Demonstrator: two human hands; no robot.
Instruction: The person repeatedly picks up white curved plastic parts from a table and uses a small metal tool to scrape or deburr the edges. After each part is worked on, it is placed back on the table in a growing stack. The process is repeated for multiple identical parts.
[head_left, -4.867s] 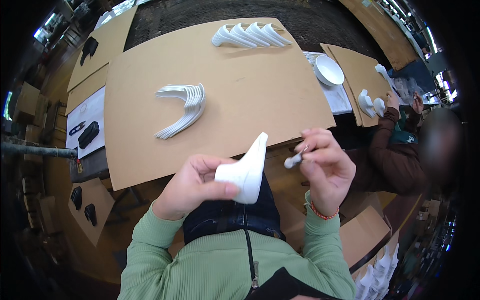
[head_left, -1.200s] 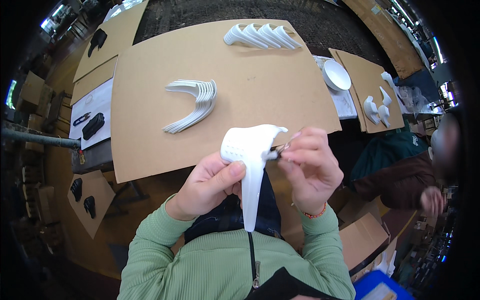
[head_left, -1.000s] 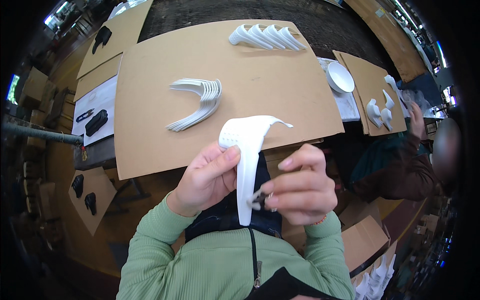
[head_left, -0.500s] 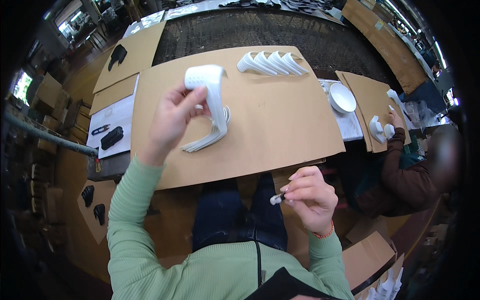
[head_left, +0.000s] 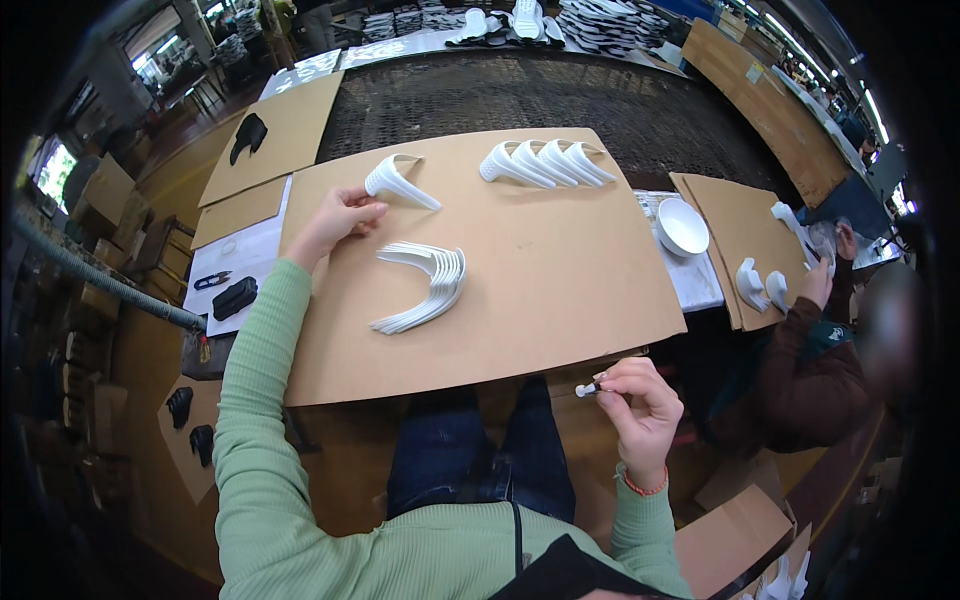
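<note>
My left hand (head_left: 345, 216) is at the left edge of a white curved piece with a perforated end (head_left: 398, 186), which looks like a shoe-upper part. It stands bent on the brown cardboard sheet (head_left: 540, 290), and my fingertips are closed at its edge. Just nearer lies a fanned stack of similar white pieces (head_left: 445, 285). At the far right of the sheet several more perforated white pieces (head_left: 548, 165) stand in an overlapping row. My right hand (head_left: 645, 400), off the sheet's near edge, pinches a small dark stick with a white tip (head_left: 588, 389).
A white bowl (head_left: 683, 227) stands right of the sheet. Beyond it a person in a brown sleeve (head_left: 800, 335) works at another cardboard with white pieces. On the left lie thread snips (head_left: 212, 280) and a black block-like object (head_left: 235, 298). A dark mesh surface (head_left: 480, 95) runs behind.
My left hand has moved the perforated white piece from above the stack to the sheet's far left, uncovering the stack. My right hand has shifted slightly right, still pinching the stick.
</note>
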